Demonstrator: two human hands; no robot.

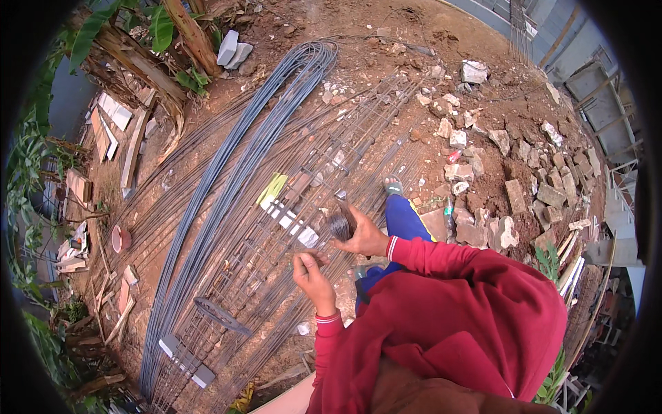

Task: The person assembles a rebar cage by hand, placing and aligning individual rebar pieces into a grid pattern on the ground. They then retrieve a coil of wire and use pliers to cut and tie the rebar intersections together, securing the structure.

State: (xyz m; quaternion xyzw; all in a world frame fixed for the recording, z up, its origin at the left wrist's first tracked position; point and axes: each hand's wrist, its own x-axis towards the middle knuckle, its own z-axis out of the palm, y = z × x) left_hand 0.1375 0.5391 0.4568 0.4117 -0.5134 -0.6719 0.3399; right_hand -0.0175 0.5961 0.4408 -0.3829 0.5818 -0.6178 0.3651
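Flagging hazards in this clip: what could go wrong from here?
The ungloved right hand grips a bundle of dark wire; its ends might prick the fingers. Should that grip loosen, strands could scatter among the steel bars on the ground. The sandal stands close to those bars, so a step could trip the person or scrape the foot.

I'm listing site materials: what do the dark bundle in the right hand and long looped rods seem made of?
Dark bundle: probably metal wire, dull; fine strands show. Long looped rods: likely steel, matte blue-grey, given their slim, smoothly bent lengths.
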